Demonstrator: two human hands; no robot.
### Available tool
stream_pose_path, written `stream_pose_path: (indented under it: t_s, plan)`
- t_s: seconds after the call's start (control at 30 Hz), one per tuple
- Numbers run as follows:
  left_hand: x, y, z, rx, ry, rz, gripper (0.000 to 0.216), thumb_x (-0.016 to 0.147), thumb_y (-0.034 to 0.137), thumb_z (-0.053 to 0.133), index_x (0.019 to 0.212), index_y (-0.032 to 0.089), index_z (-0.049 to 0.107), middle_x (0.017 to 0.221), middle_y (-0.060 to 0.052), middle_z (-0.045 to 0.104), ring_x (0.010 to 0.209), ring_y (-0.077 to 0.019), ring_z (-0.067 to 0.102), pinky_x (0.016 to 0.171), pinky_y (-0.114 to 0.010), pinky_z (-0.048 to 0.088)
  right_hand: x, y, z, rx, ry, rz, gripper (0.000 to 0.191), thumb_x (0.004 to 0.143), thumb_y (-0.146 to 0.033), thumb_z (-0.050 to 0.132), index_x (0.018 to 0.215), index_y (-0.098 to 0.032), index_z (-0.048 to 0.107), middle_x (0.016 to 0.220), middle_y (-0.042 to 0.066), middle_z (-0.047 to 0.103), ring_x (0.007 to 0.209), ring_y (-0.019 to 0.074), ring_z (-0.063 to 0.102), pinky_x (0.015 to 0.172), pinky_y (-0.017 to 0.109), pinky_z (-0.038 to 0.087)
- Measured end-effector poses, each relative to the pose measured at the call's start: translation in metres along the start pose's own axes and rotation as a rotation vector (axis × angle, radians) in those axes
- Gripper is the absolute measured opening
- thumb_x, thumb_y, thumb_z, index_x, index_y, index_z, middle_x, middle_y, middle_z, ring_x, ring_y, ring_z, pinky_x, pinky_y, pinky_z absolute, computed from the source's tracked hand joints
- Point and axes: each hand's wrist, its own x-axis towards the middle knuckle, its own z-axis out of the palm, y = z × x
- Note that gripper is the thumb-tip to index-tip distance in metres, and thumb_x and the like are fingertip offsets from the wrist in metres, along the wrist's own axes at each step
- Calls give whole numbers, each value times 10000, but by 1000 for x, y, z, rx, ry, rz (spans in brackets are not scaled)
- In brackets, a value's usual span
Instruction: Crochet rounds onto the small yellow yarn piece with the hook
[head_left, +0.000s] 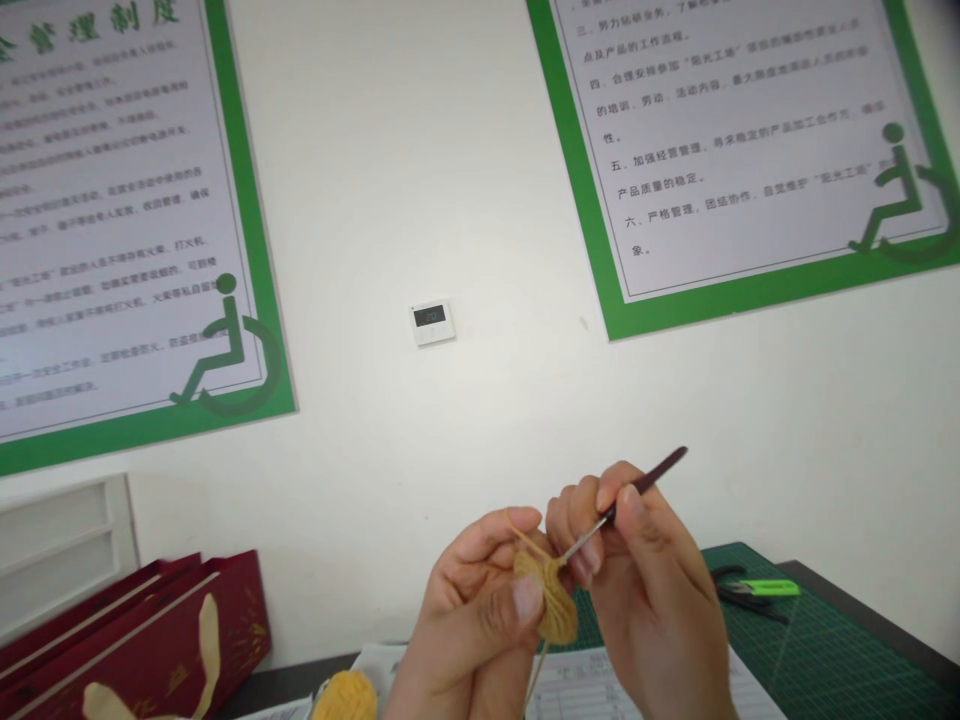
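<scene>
Between thumb and fingers, my left hand (480, 610) pinches a small mustard-yellow crocheted piece (556, 605). A strand of yarn (529, 540) runs up over the left index finger, and another strand hangs below the piece. My right hand (645, 570) grips a crochet hook (656, 472) by its dark red handle. The hook's metal shaft slants down to the left, and its tip meets the top edge of the piece. Both hands are close together, raised above the table.
A yellow yarn ball (346, 697) sits at the bottom, beside printed papers (592, 680). On the right, a green cutting mat (832, 650) bears a bright green cutter (769, 588) and a black-handled tool (739, 592). Dark red gift bags (165, 640) stand left. Behind is a wall with a thermostat (433, 323).
</scene>
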Motion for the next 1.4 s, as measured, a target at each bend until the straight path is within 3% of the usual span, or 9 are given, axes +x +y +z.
stream_pose_path:
  t_s: [0.1, 0.17, 0.33, 0.43, 0.6, 0.83, 1.13, 1.4]
  plan:
    - [-1, -3, 3, 92, 61, 148, 286, 582, 176, 974, 846, 199, 867, 751, -53, 787, 739, -154, 714, 735, -218, 559, 2, -3, 1, 48, -22, 177, 287, 1036, -398, 498, 826, -228, 593, 616, -41, 509, 600, 117, 456, 654, 280, 472]
    - [-1, -6, 6, 165, 113, 250, 283, 591, 185, 977, 852, 219, 871, 730, -47, 784, 728, -150, 705, 726, -213, 560, 2, -2, 1, -16, -15, 193, 278, 1019, -421, 539, 830, -232, 613, 675, -31, 543, 659, 124, 487, 727, 296, 490]
    - [-1, -9, 7, 218, 175, 318, 379, 597, 193, 972, 955, 249, 863, 716, -17, 741, 730, -159, 704, 717, -235, 579, 0, 7, -2, -293, -7, -2, 174, 998, -414, 601, 923, -274, 672, 924, 2, 676, 917, 165, 622, 850, 308, 505]
    - [-1, -10, 4, 232, 208, 359, 386, 606, 176, 963, 972, 238, 859, 680, -6, 726, 672, -133, 688, 698, -214, 568, -1, 9, -7, -389, 12, -85, 146, 1017, -378, 580, 958, -287, 677, 900, -5, 701, 893, 150, 633, 822, 277, 513]
    - [-1, -11, 5, 214, 225, 400, 336, 602, 164, 958, 917, 226, 859, 641, -11, 737, 652, -141, 693, 756, -267, 594, -1, 6, -12, -379, 22, -97, 170, 1027, -398, 556, 958, -272, 646, 856, -4, 713, 833, 151, 651, 779, 278, 524]
    - [0, -10, 9, 209, 282, 399, 323, 590, 116, 946, 885, 216, 860, 650, -32, 759, 615, -131, 670, 561, -178, 531, 6, -4, -8, -415, -31, -198, 168, 1038, -381, 541, 957, -261, 626, 831, -5, 736, 801, 138, 692, 748, 261, 540]
    - [0, -11, 10, 246, 301, 446, 320, 601, 98, 931, 891, 213, 859, 677, -34, 770, 667, -142, 701, 617, -175, 555, 4, -14, -9, -644, -124, -359, 132, 1056, -244, 483, 1011, -254, 607, 892, 7, 716, 850, 153, 707, 781, 306, 562]
    - [0, -13, 9, 276, 335, 484, 298, 608, 103, 926, 877, 209, 854, 705, -63, 800, 715, -173, 739, 665, -189, 585, 6, -24, -11, -890, -293, -571, 139, 1036, -217, 496, 1064, -252, 628, 886, 46, 737, 828, 211, 701, 762, 416, 547]
